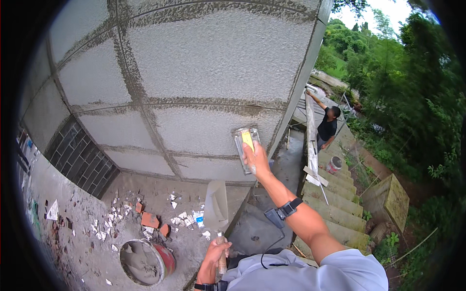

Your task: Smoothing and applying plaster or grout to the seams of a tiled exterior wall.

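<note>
My right hand (256, 157) grips the yellow handle (247, 139) of a rectangular finishing trowel (239, 150), which is against the grey, rough-textured panelled wall (213, 58) near its right edge, over a cement-darkened band. My left hand (216, 252) is low at bottom centre, closed round a worn cylindrical handle (221, 254). Above that hand a pale, flat blade (216, 202) points upward, apparently on the same tool. Below and left of the wall stands a red bucket (165, 259) holding grey mortar (138, 259).
Broken tiles and brick pieces (150, 220) litter the concrete ledge (97, 262). A dark brick section (77, 150) is at left. On the right, mossy steps (335, 199) descend beside a drop, with a co-worker (327, 126), poles, a small bucket (334, 165) and trees.
</note>
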Demonstrator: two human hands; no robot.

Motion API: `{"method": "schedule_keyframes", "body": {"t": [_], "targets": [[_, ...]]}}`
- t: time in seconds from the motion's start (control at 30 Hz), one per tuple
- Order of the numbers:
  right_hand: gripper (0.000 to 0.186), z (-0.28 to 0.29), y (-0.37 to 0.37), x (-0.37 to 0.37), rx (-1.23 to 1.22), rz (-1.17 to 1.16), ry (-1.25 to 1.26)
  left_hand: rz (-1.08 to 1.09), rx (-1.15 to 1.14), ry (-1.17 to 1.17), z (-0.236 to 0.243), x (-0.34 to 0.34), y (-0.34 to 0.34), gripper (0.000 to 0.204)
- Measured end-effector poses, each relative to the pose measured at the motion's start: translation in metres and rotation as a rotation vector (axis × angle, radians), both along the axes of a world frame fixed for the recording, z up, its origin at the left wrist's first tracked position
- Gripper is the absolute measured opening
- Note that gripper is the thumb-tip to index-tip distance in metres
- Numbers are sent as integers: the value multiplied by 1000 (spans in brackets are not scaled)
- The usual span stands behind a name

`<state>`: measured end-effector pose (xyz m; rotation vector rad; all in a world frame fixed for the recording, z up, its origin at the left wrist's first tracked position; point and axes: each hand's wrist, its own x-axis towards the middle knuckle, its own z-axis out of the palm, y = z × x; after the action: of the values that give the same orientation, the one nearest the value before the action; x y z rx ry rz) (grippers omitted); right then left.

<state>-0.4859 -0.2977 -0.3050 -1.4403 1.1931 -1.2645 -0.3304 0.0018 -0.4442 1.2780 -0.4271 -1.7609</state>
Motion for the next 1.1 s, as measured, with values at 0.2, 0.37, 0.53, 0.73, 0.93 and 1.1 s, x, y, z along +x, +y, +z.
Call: {"method": "schedule_keyframes", "body": {"t": [0.2, 0.37, 0.53, 0.73, 0.93, 1.1], "targets": [[40, 109, 15, 3, -559, -99, 1026, -10, -41, -16, -1, 13, -8, 18], [40, 110, -2, -61, -502, -269, 1249, -21, -81, -59, 17, 17, -16, 20], [32, 73, 37, -109, -433, -40, 747, -9, -99, -31, 22, 22, 2, 21], [49, 45, 104, -68, 345, 546, -297, -101, -180, 120, 58, -3, -7, 24], [53, 33, 111, -45, 306, 597, -238, -130, -260, 230, 66, -30, 7, 23], [51, -3, 116, -56, 352, 618, -45, -24, -222, 240, 67, -22, 30, 19]]}}
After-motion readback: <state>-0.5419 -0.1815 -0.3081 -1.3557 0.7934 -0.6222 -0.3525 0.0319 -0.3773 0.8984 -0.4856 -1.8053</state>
